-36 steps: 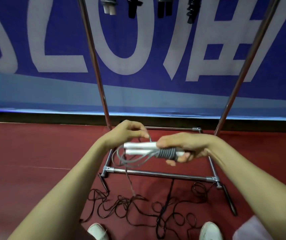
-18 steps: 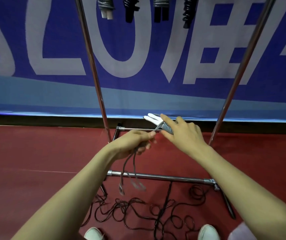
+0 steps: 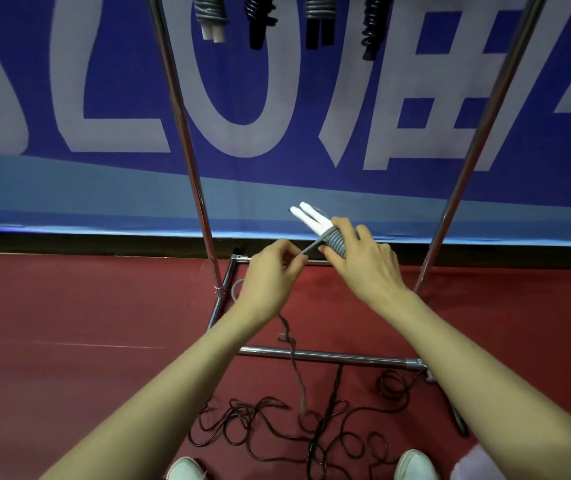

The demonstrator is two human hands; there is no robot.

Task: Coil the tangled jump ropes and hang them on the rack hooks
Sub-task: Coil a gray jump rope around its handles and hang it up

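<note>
We look down on a chrome tube rack (image 3: 187, 150) standing on a dull red floor (image 3: 69, 306), before a blue banner (image 3: 69, 98) with large pale lettering. Four tightly coiled jump ropes hang between its uprights at the top edge of view. From the left they are a grey coil with white handles (image 3: 209, 19), a black coil (image 3: 260, 22), a grey coil with black handles (image 3: 317, 22) and another black coil (image 3: 374, 26).

Lower down, our left hand (image 3: 270, 275) pinches a taut grey cord (image 3: 311, 247) between thumb and fingertips. A loose tail (image 3: 292, 355), blurred, trails below it toward the floor. Just to the right, our right hand (image 3: 363, 268) curls round the grey jump rope (image 3: 334, 240), whose ribbed turns are wound over two smooth white handles (image 3: 306, 216) that jut up and left.

Beneath the arms, around the rack's base bar (image 3: 346, 357), thin dark ropes (image 3: 270, 424) lie in a tangle of loops in front of two white shoes (image 3: 187, 469).
</note>
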